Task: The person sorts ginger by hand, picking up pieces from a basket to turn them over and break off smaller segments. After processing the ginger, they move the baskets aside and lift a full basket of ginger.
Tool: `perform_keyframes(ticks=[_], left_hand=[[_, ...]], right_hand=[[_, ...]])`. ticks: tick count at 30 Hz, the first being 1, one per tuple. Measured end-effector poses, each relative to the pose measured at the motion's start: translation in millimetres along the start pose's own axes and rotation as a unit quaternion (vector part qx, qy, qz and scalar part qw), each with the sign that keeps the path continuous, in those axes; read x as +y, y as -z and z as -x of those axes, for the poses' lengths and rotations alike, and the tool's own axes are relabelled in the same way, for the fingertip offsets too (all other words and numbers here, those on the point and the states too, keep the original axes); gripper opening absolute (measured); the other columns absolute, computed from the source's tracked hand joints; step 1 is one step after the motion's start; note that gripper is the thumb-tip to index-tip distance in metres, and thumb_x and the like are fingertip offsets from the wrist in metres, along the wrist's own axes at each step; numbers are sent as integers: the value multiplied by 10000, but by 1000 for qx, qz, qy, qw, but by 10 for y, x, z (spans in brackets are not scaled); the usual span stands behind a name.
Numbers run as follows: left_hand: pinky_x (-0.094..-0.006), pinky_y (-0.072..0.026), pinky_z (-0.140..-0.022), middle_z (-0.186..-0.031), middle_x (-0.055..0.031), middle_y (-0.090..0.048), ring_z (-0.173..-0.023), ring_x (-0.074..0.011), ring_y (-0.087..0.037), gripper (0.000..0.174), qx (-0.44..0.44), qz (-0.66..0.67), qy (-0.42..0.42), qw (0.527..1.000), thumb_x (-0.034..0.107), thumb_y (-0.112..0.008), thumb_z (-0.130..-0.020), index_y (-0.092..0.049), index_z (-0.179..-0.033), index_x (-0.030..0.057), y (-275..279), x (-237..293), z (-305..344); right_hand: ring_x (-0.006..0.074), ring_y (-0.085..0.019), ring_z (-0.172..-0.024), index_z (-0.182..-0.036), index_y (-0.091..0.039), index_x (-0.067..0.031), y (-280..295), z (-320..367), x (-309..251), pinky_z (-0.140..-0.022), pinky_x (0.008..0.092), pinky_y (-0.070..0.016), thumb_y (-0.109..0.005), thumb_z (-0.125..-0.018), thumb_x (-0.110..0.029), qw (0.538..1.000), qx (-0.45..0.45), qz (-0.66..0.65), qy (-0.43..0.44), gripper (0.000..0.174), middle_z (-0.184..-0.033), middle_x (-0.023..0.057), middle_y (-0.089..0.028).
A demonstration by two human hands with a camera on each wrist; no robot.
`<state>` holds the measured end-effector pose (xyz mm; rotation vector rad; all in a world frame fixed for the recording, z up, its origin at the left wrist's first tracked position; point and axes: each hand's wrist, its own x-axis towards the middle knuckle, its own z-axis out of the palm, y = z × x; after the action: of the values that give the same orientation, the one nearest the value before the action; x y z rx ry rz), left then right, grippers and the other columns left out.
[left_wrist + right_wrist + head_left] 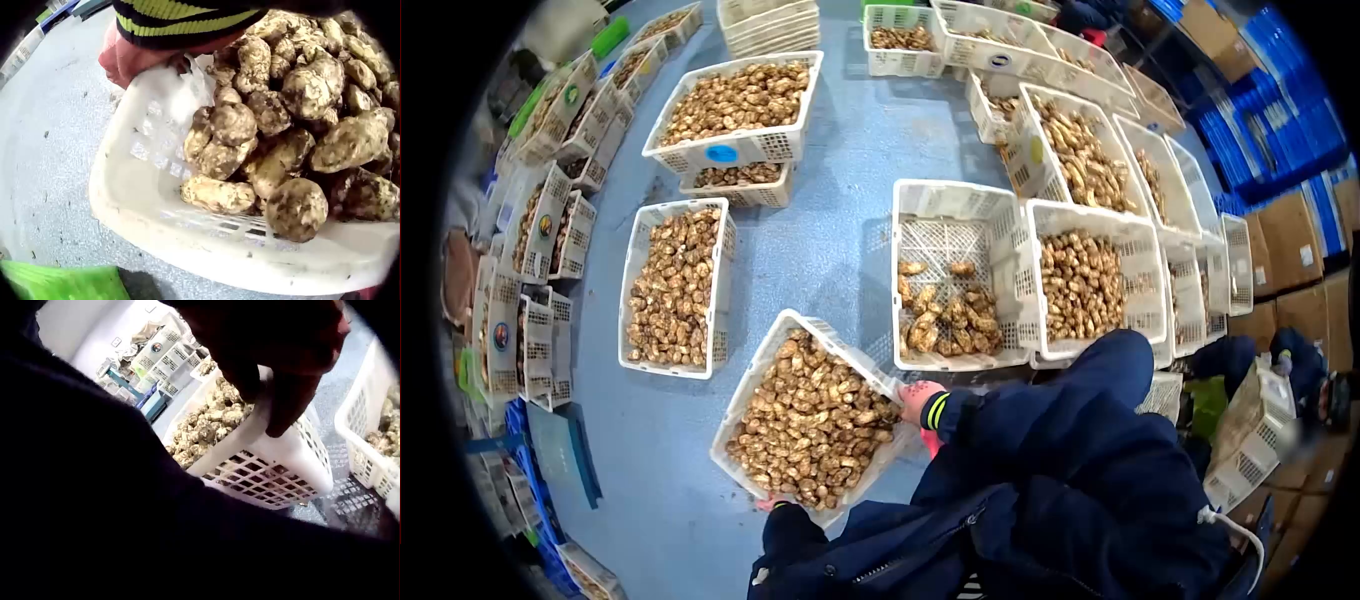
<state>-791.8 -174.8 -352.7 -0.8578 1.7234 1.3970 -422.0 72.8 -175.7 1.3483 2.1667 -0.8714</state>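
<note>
A white plastic crate (pixel 752 385) heaped with brown knobbly tubers (pixel 808 420) stands turned at an angle on the blue floor. At its right side my right hand (pixel 920 402) grips the rim; in the right wrist view that hand (pixel 284 369) has its fingers curled over the rim of the crate (pixel 275 447). Low on the crate's left side is my left hand (pixel 772 503), mostly hidden by the sleeve. The left wrist view shows the left hand (pixel 134 59) gripping the crate's edge (pixel 119 181) beside the tubers (pixel 306 94).
A partly filled crate (pixel 957 200) and a fuller one (pixel 1095 212) stand to the right. Another full crate (pixel 628 290) is on the left, with stacked crates (pixel 800 140) beyond. Blue floor (pixel 840 230) lies between them. Cardboard boxes (pixel 1285 250) are at the far right.
</note>
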Motion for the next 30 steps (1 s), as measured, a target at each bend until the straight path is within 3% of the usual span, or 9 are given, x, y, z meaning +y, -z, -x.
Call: perform_keyframes(ticks=[3,7,8,9,11,24,27,28,30], left_hand=[[-352,-463,-634,-759,-78,-567,-644,-229,-531,191,-20,-24,24,999,280,-475,-874,-508,-863,92,63,-129,-69],[-352,-466,-635,-755,-74,-569,-643,-224,-535,188,-57,-57,19,997,271,-477,-872,-513,-860,87,-102,-110,228],[-352,-467,-635,-754,-73,-569,-643,-223,-536,187,-69,-71,15,995,269,-478,-871,-515,-859,86,-170,-93,295],[-352,-467,-635,-753,-73,-570,-643,-222,-537,186,-79,-84,12,993,267,-478,-870,-516,-858,85,-211,-85,369],[-352,-469,-635,-751,-71,-571,-643,-219,-539,184,-96,-102,3,990,262,-479,-869,-518,-857,83,-265,-66,525],[-352,-478,-637,-738,-60,-578,-640,-204,-550,173,-153,-156,-44,975,234,-486,-861,-534,-847,68,-207,323,1476],[-352,-480,-637,-735,-57,-579,-639,-200,-553,171,-173,-161,-59,970,227,-488,-859,-538,-845,65,-172,499,1668],[-352,-480,-638,-734,-56,-580,-639,-199,-554,170,-183,-163,-62,968,225,-488,-858,-539,-844,64,-163,560,1701],[-352,-482,-638,-732,-55,-581,-638,-197,-556,168,-207,-173,-68,960,221,-489,-857,-542,-842,61,-207,720,1830]], right_hand=[[281,-607,-897,-979,-587,-45,-4,170,101,-823,349,-460,-570,-719,-296,1000,-24,-11,2,362,-888,152,-645],[282,-614,-886,-991,-591,-28,197,369,148,-794,352,-475,-513,-719,-247,996,45,8,72,358,-916,143,-646],[279,-614,-878,-968,-607,-38,369,447,125,-797,346,-475,-519,-718,-263,998,48,-19,48,348,-908,138,-646],[277,-615,-875,-941,-619,-45,353,468,153,-782,355,-482,-541,-731,-296,986,146,-39,75,337,-897,134,-646],[276,-617,-872,-921,-620,-42,467,443,123,-760,370,-490,-565,-741,-330,992,115,-42,32,344,-876,131,-647],[285,-627,-817,-883,-615,-34,901,1015,220,-699,385,-497,-580,-727,-324,968,223,-109,45,331,-867,145,-650],[298,-626,-735,-841,-595,-31,1220,1379,254,-655,391,-495,-582,-718,-327,956,231,-172,49,321,-759,150,-635],[302,-623,-703,-838,-576,-29,1257,1514,276,-632,391,-491,-588,-713,-337,924,334,-167,85,332,-717,147,-625],[303,-621,-705,-853,-568,-31,1477,1764,288,-627,393,-487,-588,-718,-328,925,328,-175,75,327,-715,140,-624]])
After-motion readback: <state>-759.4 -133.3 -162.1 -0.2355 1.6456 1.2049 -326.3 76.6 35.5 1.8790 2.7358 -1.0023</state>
